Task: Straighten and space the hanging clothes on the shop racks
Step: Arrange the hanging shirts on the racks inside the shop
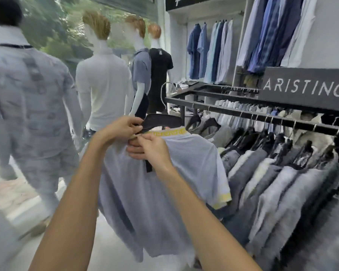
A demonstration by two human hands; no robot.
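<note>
Hands at the collar of a pale blue polo

Your left hand (123,127) has its fingers curled in a pinch where the black hanger (161,119) meets the yellow-trimmed collar. Your right hand (149,148) sits just below it, touching it, with its fingers bent and gripping the cloth at the neck opening. The pale blue polo shirt (164,188) hangs from your grip, just off the left end of the black rack (262,116); you cannot tell whether its hook rests on the rail. One sleeve with a yellow cuff reaches toward the row of shirts (286,173) packed close along that rail. An ARISTINO sign (303,88) stands on the rack. Dressed mannequins (104,75) stand to your left, and more blue shirts (209,53) hang on the far wall.
</note>
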